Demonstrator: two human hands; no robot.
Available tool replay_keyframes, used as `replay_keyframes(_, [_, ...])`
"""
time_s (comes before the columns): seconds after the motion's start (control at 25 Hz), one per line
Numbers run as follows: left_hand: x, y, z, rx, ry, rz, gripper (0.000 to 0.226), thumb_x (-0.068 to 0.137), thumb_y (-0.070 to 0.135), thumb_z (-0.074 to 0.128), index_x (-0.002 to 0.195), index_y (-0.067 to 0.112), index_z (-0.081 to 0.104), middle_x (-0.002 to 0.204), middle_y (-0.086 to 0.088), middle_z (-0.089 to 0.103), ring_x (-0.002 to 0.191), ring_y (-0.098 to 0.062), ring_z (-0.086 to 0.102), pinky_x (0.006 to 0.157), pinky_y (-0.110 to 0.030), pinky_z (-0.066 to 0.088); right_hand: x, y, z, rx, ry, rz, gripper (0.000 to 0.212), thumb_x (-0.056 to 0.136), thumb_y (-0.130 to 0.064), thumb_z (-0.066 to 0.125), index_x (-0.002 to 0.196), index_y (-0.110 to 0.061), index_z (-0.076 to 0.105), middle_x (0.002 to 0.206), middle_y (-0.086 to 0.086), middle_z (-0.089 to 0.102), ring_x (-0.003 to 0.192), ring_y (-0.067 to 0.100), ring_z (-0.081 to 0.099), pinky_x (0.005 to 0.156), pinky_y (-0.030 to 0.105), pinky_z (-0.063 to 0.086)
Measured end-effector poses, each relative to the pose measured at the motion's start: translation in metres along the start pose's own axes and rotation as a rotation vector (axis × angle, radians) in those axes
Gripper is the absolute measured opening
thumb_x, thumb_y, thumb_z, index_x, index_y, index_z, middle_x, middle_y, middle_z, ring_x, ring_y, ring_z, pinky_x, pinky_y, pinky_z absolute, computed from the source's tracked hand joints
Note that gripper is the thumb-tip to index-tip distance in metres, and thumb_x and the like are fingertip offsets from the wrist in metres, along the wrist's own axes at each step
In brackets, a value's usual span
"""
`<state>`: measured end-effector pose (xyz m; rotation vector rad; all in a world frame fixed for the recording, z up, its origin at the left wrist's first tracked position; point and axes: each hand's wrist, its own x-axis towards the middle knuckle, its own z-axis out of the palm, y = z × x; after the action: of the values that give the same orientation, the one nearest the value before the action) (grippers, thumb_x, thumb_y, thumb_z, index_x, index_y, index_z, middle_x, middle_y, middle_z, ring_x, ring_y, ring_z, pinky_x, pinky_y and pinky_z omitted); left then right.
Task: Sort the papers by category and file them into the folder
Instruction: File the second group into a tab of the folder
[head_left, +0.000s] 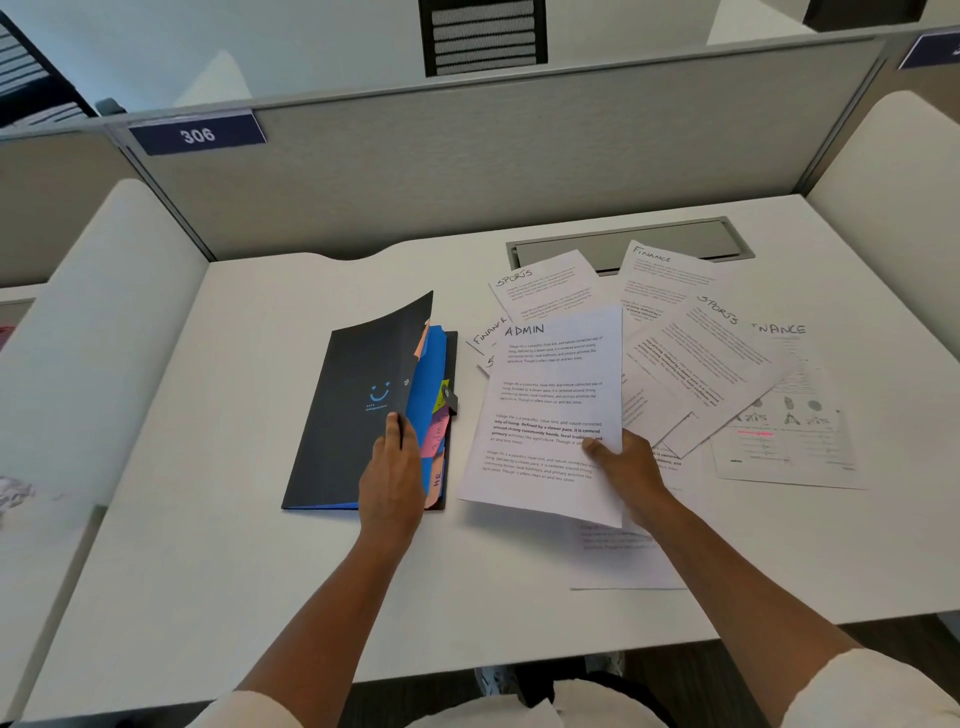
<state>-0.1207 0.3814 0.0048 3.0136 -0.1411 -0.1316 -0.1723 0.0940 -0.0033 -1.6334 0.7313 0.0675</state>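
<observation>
White worktop inside a cubicle; grey partition runs along the back edge with a blue plate reading 306 at its top left. Grey cable hatch is recessed in the worktop near the back right, partly covered by sheets.

Loose papers are fanned out over the right half of the worktop, overlapping each other. Handwritten headings visible: SPORTS sheet at the back, FINANCE sheet to its right, second SPORTS sheet tilted on top, another FINANCE-headed sheet with small figures far right, and a FINANCE corner showing from under the held page.

Black folder lies left of centre, just beside the paper spread. Front cover with a blue smiley logo is lifted partway open. Blue dividers show inside, with coloured tabs along the right edge: orange, yellow, pink; lowest one reads HR.

ADMIN sheet is held off the worktop between the folder and the spread, over the other papers, bottom edge raised.

Left hand: grip clamped on the lower right edge of the folder cover, fingers curled round it, holding it up.

Right hand: grip pinching the ADMIN sheet at its lower right edge, thumb on the printed face, fingers behind.

Crumpled paper at the far left edge, on the neighbouring surface.
</observation>
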Motion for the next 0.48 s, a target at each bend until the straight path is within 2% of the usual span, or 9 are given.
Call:
replay_keyframes(0.36, [-0.001, -0.004, -0.006, -0.045, -0.003, -0.004, 0.089, 0.086, 0.013, 0.07, 0.154, 0.013, 0.011, 0.159, -0.007, 0.022, 0.127, -0.022, 0.046, 0.085, -0.032, 0.055, 0.005, -0.016, 0.014, 0.04, 0.041, -0.034, 0.016, 0.091, -0.025, 0.064, 0.107, -0.028, 0.064, 0.104, -0.004, 0.071, 0.093, 0.023, 0.069, 0.088, 0.049, 0.056])
replay_keyframes(0.48, [0.0, -0.005, -0.01, -0.104, 0.008, -0.009, 0.084, 0.089, 0.013, 0.067, 0.154, 0.014, 0.014, 0.159, -0.006, 0.023, 0.128, -0.023, 0.047, 0.087, -0.033, 0.055, 0.007, -0.026, 0.029, 0.052, 0.054, -0.065, 0.024, 0.091, -0.025, 0.064, 0.115, -0.023, 0.064, 0.111, -0.002, 0.071, 0.095, 0.023, 0.068, 0.088, 0.048, 0.056])
